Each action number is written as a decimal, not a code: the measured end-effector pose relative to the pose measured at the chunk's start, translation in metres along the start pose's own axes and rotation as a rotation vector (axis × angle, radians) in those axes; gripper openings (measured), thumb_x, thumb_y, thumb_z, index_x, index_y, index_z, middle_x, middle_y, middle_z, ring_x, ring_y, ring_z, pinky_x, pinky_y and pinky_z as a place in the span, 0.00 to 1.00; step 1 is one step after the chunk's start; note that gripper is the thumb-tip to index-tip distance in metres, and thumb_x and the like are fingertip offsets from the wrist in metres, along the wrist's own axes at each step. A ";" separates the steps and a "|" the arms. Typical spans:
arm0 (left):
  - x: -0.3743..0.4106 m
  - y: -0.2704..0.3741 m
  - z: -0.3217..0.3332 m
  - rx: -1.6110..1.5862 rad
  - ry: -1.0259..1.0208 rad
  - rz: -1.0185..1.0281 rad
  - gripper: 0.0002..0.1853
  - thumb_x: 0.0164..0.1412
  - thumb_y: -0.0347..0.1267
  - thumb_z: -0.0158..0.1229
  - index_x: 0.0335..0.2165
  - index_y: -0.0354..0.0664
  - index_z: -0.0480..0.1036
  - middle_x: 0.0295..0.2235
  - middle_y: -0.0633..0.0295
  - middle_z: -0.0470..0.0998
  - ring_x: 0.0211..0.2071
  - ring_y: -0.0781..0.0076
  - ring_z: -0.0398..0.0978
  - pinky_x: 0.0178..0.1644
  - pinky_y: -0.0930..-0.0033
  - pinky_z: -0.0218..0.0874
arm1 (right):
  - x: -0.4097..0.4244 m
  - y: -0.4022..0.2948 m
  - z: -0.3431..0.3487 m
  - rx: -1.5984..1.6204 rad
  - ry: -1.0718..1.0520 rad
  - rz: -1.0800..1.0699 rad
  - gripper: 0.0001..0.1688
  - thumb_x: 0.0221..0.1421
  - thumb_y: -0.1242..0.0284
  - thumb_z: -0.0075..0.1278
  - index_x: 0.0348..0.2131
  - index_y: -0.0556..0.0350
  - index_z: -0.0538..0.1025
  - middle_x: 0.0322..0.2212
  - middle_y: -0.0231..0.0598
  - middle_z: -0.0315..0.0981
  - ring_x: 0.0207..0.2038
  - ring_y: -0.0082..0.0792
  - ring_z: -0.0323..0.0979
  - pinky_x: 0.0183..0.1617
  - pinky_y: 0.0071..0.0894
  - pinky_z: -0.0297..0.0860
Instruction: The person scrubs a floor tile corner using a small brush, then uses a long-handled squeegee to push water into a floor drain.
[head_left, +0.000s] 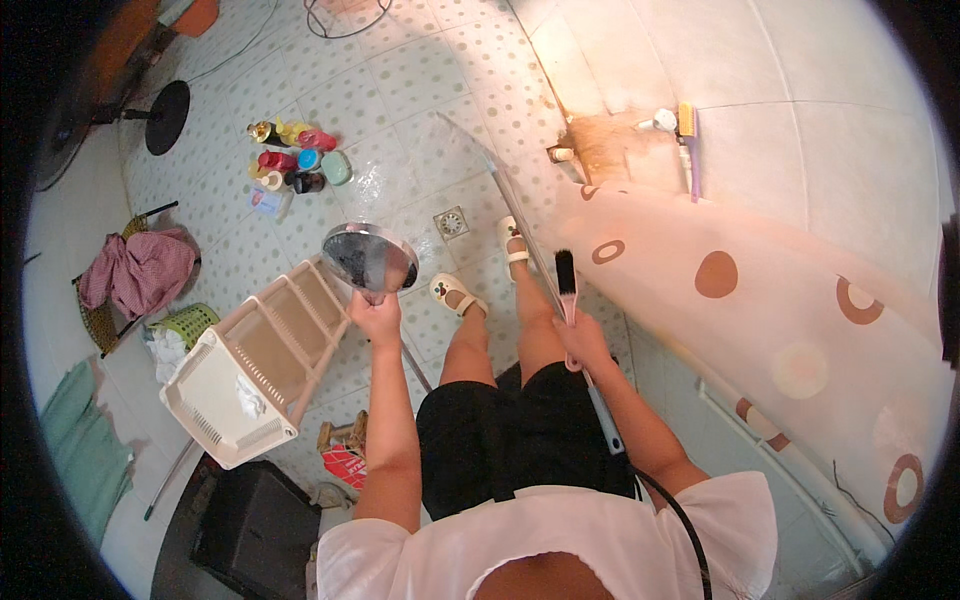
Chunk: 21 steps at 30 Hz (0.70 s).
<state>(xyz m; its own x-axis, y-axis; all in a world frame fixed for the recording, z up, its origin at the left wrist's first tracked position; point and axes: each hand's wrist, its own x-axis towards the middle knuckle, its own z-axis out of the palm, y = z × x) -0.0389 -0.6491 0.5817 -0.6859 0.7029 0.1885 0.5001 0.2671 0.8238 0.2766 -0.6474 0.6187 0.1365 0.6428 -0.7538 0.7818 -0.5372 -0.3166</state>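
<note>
My left hand (375, 319) grips a round mirror (370, 257) by its lower edge or handle, with the glass tilted up beside a beige plastic shelf rack (277, 315). A crumpled white item (250, 397) lies on the rack's top tray. My right hand (583, 339) is closed around a pink-handled brush (570, 307) with black bristles pointing away from me. A long pole (517, 206) with a grey-blue handle end runs beneath or through the same hand; whether the fingers hold it too I cannot tell. Its far end is blurred over the wet tiled floor (405, 82).
Several bottles and a green soap box (336, 167) stand on the floor near a drain (451, 223). A patterned curtain (675, 247) hangs at the right. At the left are a chair with a pink cloth (142, 270), a green basket (187, 322) and a black bin (251, 517).
</note>
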 end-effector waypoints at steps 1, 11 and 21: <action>-0.003 0.005 0.003 -0.017 0.006 0.004 0.14 0.37 0.26 0.58 0.12 0.37 0.58 0.07 0.62 0.57 0.10 0.72 0.51 0.16 0.74 0.49 | 0.013 -0.004 -0.003 0.011 0.009 -0.001 0.18 0.43 0.65 0.44 0.32 0.60 0.70 0.22 0.54 0.69 0.28 0.48 0.70 0.32 0.38 0.64; -0.021 0.016 0.032 -0.019 -0.155 0.008 0.13 0.33 0.25 0.57 0.12 0.38 0.59 0.07 0.60 0.58 0.09 0.72 0.57 0.16 0.76 0.49 | 0.171 -0.111 -0.075 0.079 0.228 0.084 0.18 0.41 0.68 0.40 0.30 0.65 0.71 0.24 0.55 0.70 0.29 0.49 0.70 0.35 0.41 0.66; -0.023 0.017 0.057 0.007 -0.234 -0.042 0.12 0.33 0.26 0.59 0.13 0.37 0.61 0.08 0.59 0.59 0.09 0.67 0.58 0.16 0.73 0.52 | 0.145 -0.056 -0.073 -0.507 -0.013 -0.193 0.17 0.40 0.66 0.42 0.24 0.65 0.71 0.27 0.56 0.69 0.33 0.49 0.69 0.35 0.42 0.65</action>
<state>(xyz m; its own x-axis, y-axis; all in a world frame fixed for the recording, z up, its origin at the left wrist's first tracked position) 0.0152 -0.6230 0.5615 -0.5656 0.8243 0.0245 0.4776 0.3032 0.8246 0.2967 -0.4844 0.5696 -0.0433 0.6952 -0.7175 0.9879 -0.0771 -0.1343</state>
